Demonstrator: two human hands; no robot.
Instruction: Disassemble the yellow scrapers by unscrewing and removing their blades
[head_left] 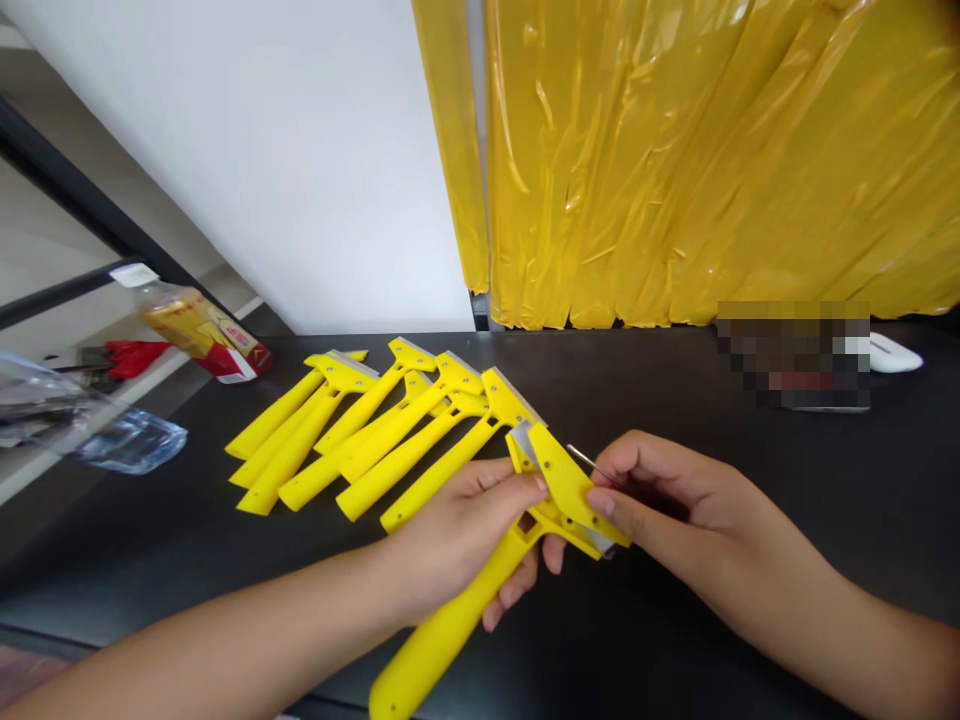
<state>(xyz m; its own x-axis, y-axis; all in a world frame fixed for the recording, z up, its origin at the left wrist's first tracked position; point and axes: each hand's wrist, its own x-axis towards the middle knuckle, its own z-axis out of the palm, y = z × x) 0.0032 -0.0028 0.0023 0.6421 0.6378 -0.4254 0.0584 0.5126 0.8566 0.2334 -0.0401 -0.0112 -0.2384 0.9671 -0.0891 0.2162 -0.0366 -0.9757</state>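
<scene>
My left hand (480, 520) is closed round the neck of a yellow scraper (457, 625), whose long handle slants toward the lower left. Its thumb presses near the scraper's head. A yellow cover plate (562, 475) sits askew over that head, and a grey metal blade (523, 440) shows from under it. With thumb and fingers, my right hand (660, 490) pinches the plate's right end. A thin metal rod (589, 462) sticks out from the same fingers; its other end is hidden in the hand.
Several yellow scrapers (405, 420) lie in an overlapping row on the black table (225, 580). A drink bottle (199, 325) lies tilted behind them at left, near a clear plastic container (135, 440). A white object (892, 353) and a blurred patch are at back right, before a yellow plastic curtain (675, 160).
</scene>
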